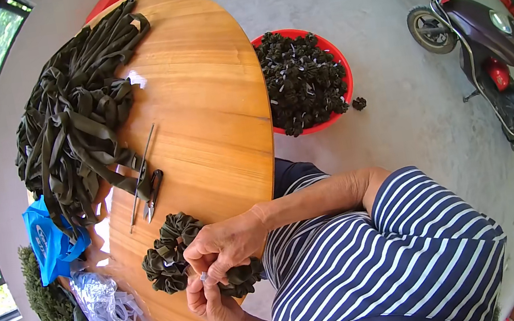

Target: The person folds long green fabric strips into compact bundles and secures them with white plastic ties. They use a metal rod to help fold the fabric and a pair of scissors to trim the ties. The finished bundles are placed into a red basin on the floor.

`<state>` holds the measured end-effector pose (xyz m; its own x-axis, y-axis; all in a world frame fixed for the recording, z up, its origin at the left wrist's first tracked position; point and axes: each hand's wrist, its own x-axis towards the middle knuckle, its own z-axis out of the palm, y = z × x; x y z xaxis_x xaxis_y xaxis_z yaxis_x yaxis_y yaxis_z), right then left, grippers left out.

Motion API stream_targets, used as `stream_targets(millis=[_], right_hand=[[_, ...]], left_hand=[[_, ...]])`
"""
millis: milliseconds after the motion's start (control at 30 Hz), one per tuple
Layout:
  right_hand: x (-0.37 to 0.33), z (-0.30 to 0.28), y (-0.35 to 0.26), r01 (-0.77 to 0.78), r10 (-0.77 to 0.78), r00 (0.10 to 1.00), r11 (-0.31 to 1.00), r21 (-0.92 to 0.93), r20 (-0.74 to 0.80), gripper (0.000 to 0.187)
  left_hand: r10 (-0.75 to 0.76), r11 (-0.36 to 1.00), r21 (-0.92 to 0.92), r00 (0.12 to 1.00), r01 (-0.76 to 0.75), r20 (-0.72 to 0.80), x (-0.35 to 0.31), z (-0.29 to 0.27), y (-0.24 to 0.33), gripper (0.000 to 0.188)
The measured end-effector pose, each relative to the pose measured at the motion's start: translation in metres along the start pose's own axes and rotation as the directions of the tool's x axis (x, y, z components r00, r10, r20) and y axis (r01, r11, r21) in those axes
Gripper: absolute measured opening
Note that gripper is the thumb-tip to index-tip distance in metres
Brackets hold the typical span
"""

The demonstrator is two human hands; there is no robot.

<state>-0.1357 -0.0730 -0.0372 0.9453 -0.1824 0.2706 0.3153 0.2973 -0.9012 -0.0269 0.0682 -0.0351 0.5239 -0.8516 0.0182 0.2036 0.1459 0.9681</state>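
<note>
My right hand [226, 245] and my left hand [216, 306] meet at the table's near edge, the fingertips of both closed in a pinch. Between them shows a small whitish end [204, 277], which looks like elastic band. Around and beneath my hands lies gathered dark olive fabric [165, 267], ruffled like scrunchies; I cannot tell how many pieces there are. Part of it is hidden by my right hand. Black-handled thread snips [154, 192] and a thin metal rod [143, 174] lie on the table just beyond the fabric.
A heap of olive fabric strips [74, 115] covers the far left of the wooden table [210, 114]. Near it are a blue bag [52, 237] and clear plastic with white bands [110, 309]. A red basin [345, 71] of dark scrunchies stands on the floor; beyond is a scooter [487, 53].
</note>
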Motion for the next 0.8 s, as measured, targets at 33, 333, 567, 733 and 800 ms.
stream_targets(millis=[33, 333, 567, 733, 800], right_hand=[[-0.001, 0.000, 0.000, -0.002, 0.002, 1.000, 1.000, 0.001, 0.008, 0.018], [-0.008, 0.001, -0.007, -0.170, 0.176, 0.981, 0.982, 0.080, -0.075, 0.018], [-0.005, 0.002, -0.005, -0.205, 0.244, 0.962, 0.942, 0.267, -0.122, 0.016], [-0.006, 0.003, 0.004, -0.131, 0.155, 0.980, 0.976, 0.176, -0.127, 0.014], [-0.007, 0.004, 0.002, -0.026, 0.036, 0.995, 0.994, 0.105, -0.097, 0.014]], left_hand=[[-0.029, 1.000, 0.000, 0.999, 0.029, -0.019, -0.001, -0.002, -0.002, 0.012], [0.095, 0.960, 0.269, 0.994, -0.076, -0.060, -0.004, 0.018, 0.005, 0.007], [0.547, 0.428, 0.734, 0.797, -0.527, 0.254, -0.018, 0.024, -0.002, 0.006], [0.388, 0.526, 0.733, 0.889, -0.431, 0.244, -0.023, 0.018, 0.007, 0.009], [0.280, 0.673, 0.681, 0.952, -0.288, 0.127, -0.024, 0.020, 0.014, 0.013]])
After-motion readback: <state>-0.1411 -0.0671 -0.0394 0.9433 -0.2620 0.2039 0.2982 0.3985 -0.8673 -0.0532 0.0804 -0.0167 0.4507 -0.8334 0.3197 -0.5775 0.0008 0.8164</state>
